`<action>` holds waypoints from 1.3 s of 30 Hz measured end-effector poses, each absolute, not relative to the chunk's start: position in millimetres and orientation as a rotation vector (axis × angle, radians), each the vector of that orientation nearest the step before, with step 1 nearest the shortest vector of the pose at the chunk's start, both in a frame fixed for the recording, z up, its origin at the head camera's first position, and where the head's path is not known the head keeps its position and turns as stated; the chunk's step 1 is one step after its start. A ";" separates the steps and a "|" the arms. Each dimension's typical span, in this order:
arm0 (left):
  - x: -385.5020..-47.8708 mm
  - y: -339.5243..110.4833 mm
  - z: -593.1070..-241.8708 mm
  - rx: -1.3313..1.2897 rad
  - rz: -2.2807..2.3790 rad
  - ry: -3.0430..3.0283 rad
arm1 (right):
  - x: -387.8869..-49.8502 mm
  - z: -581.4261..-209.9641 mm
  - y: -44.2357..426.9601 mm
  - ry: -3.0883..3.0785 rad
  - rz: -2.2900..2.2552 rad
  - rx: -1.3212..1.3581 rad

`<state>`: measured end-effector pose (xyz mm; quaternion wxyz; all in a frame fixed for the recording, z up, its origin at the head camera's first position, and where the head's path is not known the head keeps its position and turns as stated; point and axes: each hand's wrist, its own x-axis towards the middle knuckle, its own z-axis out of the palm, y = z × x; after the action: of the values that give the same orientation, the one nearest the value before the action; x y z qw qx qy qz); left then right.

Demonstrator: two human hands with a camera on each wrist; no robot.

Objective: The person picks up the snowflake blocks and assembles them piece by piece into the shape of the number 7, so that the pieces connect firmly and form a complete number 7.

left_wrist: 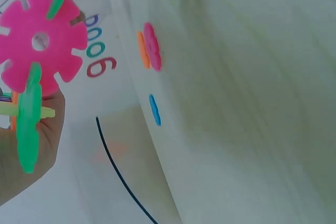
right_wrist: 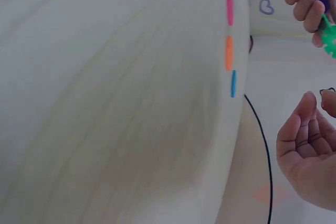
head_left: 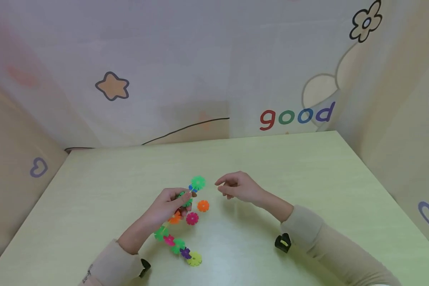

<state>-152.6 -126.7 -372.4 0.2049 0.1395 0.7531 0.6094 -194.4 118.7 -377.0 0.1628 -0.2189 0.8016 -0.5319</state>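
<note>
A chain of interlocking flower-shaped plastic discs (head_left: 178, 245), in green, pink, orange, purple and yellow, hangs from my left hand (head_left: 166, 206). Thumb and fingers pinch it near its upper end, where a green disc (head_left: 198, 183) sticks out. In the left wrist view a pink disc (left_wrist: 58, 30) of the chain stands close to the camera, with green discs slotted into it. To the right, my right hand (head_left: 242, 186) hovers above the table, apart from the chain. Its fingers are loosely bent with nothing between them, as the right wrist view also shows.
An orange disc (head_left: 203, 205) and a magenta disc (head_left: 192, 218) lie loose on the pale table (head_left: 289, 167). A blue disc (left_wrist: 155, 110) lies there too, partly hidden behind the chain in the head view. A printed curtain (head_left: 186, 59) closes off the back and sides.
</note>
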 end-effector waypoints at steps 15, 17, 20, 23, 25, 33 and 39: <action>-158.6 -148.8 -376.7 0.334 1.773 2.056 | -220.5 -405.2 92.1 2.384 -1.134 -0.667; -158.7 -150.3 -377.4 0.337 1.775 2.038 | -220.6 -407.2 87.8 2.377 -1.107 -0.673; -158.1 -151.3 -377.2 0.343 1.780 2.012 | -219.1 -406.8 80.6 2.394 -1.060 -0.691; -157.6 -151.1 -376.3 0.347 1.785 1.996 | -219.2 -408.0 74.2 2.428 -0.995 -0.711; -157.0 -151.1 -375.5 0.349 1.790 1.986 | -219.5 -409.1 70.6 2.448 -0.945 -0.728; -157.0 -152.4 -374.6 0.366 1.791 1.983 | -218.9 -408.7 65.2 2.469 -0.855 -0.766; -157.8 -152.7 -374.7 0.359 1.789 1.982 | -218.4 -407.6 63.6 2.481 -0.839 -0.761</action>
<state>-157.8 -152.7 -374.7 0.2218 0.1298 0.7174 0.6476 -218.4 63.6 -407.6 0.2057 -0.2731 0.8903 -0.3009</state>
